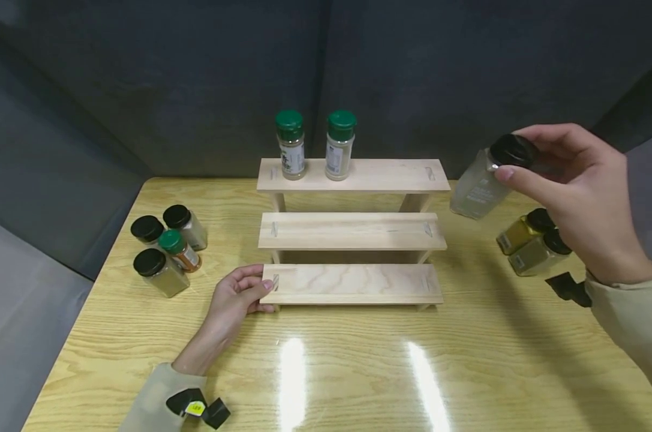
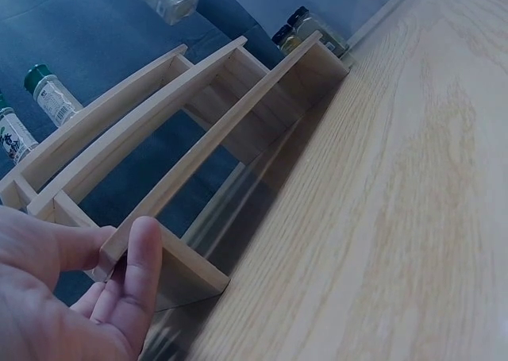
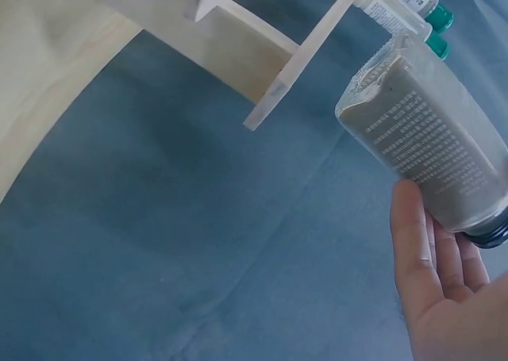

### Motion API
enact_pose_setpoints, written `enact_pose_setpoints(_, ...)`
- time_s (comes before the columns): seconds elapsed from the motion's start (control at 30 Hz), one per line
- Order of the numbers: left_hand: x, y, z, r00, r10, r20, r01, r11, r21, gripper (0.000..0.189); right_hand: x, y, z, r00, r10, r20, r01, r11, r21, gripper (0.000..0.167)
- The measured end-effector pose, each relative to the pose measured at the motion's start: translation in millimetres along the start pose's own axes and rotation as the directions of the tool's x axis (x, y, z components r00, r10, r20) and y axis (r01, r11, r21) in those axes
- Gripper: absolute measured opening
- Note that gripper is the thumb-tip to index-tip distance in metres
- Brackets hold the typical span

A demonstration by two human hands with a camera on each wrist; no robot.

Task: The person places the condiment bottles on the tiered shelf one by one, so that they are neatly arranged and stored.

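A three-tier wooden rack point(image 1: 352, 282) stands on the table. My left hand point(image 1: 242, 291) pinches the left end of its lowest shelf, thumb on top and fingers beneath, as the left wrist view also shows. My right hand point(image 1: 585, 186) holds a clear spice jar point(image 1: 477, 189) by its black lid, tilted in the air just right of the top shelf. Printed text covers the jar's side point(image 3: 429, 131) in the right wrist view. On the top shelf, two green-capped shakers point(image 1: 292, 150) stand upright toward the left and middle. The two lower shelves hold nothing.
Left of the rack, several black-lidded jars point(image 1: 164, 276) cluster around a small green-capped shaker point(image 1: 185, 255). To the right, two black-lidded jars point(image 1: 533, 255) lie beneath my right hand. A dark cloth partition point(image 1: 207, 90) rises behind the table point(image 1: 352, 378).
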State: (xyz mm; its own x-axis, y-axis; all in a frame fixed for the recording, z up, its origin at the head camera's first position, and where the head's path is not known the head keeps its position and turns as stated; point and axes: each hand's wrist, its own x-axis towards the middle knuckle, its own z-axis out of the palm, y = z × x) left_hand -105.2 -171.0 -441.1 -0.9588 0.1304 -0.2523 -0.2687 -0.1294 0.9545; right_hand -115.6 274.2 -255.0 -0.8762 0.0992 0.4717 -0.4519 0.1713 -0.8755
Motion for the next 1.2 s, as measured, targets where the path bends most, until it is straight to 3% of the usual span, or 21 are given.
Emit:
enact_pose_setpoints(0.37,0.6,-0.4,-0.1,1.0,-0.006,0.012,0.006,1.0,0.001,0.045,19.4,1.3,20.1,1.0,0.018,0.011,-0.018,1.0,-0.024,0.042)
enact_pose_setpoints(0.6,1.4,-2.0,-3.0,1.0,-0.003,0.009,0.003,1.0,0.008,0.044,34.6,3.2,38.7,1.0,0.012,0.021,-0.006,0.965,-0.263,0.041)
enact_pose_setpoints(0.73,1.5,-2.9,-3.7,1.0,-0.001,0.016,0.001,1.0,0.012,0.044,40.6,6.7,46.4,0.999,0.009,0.036,0.002,0.952,-0.308,0.041)
enact_pose_setpoints(1.2,2.7,-2.4,-2.8,1.0,-0.003,0.015,0.003,1.0,0.006,0.044,57.9,10.5,67.1,0.997,0.025,0.078,0.001,0.95,-0.312,0.041)
